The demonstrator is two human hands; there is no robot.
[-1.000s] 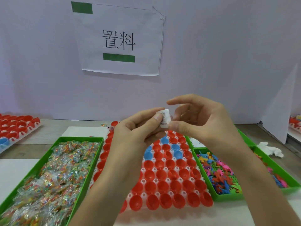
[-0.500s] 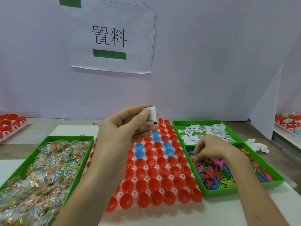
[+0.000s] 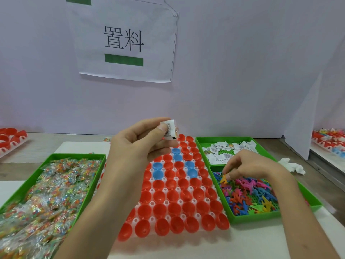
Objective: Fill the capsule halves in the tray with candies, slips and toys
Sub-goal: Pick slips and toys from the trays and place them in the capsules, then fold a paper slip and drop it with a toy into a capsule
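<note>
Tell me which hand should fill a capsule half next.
Probably left: the left hand pinches a slip above the capsule tray, while the right hand pinches a toy down in its bin.

- A single wide-angle camera, worn on the person's head, looks forward and down across the surface from its near edge.
- It faces 12 o'clock, roughly square to the pale wall. The wall's paper sheet fills the upper part of the frame.
- The tray of capsule halves lies straight ahead and low. The candy bin is at 8 o'clock, the toy bin at 4 o'clock and the slip bin at 2 o'clock.
- The camera sits close. Both forearms enter from 6 o'clock, and the left hand, pinching a slip, and the right hand, pinching a toy, appear large.
</note>
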